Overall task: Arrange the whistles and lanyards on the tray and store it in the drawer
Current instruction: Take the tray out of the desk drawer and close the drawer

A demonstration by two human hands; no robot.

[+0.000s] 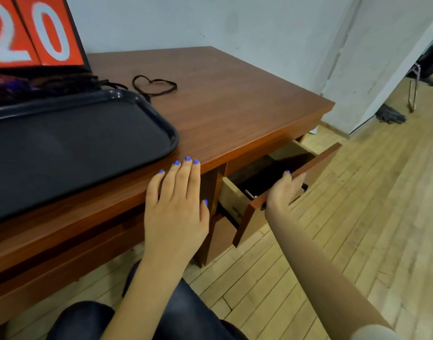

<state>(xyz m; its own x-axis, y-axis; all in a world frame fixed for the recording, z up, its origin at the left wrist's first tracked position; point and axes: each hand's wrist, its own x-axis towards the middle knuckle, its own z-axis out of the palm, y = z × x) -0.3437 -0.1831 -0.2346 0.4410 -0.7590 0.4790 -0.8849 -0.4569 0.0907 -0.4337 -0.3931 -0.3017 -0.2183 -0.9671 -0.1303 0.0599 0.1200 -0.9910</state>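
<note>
Your left hand lies flat on the front edge of the reddish-brown wooden desk, palm down, its fingers straight and close together with the tips on the desktop and the thumb hanging over the edge; it holds nothing. Your right hand reaches out on a nearly straight arm to the top edge of the front panel of the wooden drawer; the thumb lies on the inner side of the panel, the fingers curl round its outer face, and so it grips the panel. The drawer stands pulled partway out from under the right end of the desk, and its dark inside shows; you cannot tell what, if anything, lies in it. The black rectangular plastic tray with rounded corners sits on the desktop to the left, its near right corner just beside your left fingertips but not touching them, and nothing shows on its visible surface. Behind the tray a black braided lanyard lies in a loose loop on the bare wood, and more dark cords are heaped beside it at the foot of the red scoreboard with white digits. No whistle can be made out among them.
</note>
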